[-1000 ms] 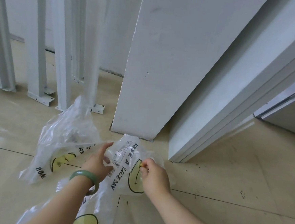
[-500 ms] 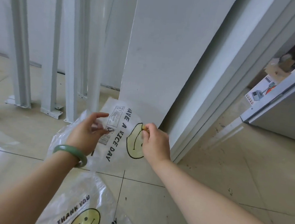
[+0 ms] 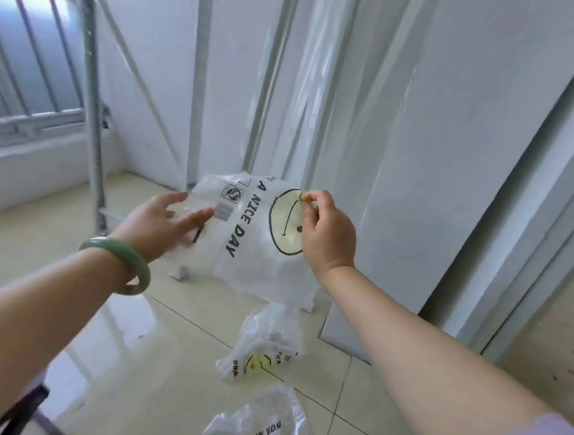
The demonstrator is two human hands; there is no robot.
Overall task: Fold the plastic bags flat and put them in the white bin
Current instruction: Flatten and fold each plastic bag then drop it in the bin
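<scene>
Here, right hand (image 3: 329, 234) pinching "NICE DAY" bag (image 3: 251, 266), "THANK YOU" bag (image 3: 255, 427) below

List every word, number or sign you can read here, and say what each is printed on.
"A NICE DAY": on the held bag; the word before it is cut off.
"THANK YOU": on the bag at the bottom edge.
Barcode and symbols on the held bag: too small to read.
Crumpled bag print: illegible.
</scene>
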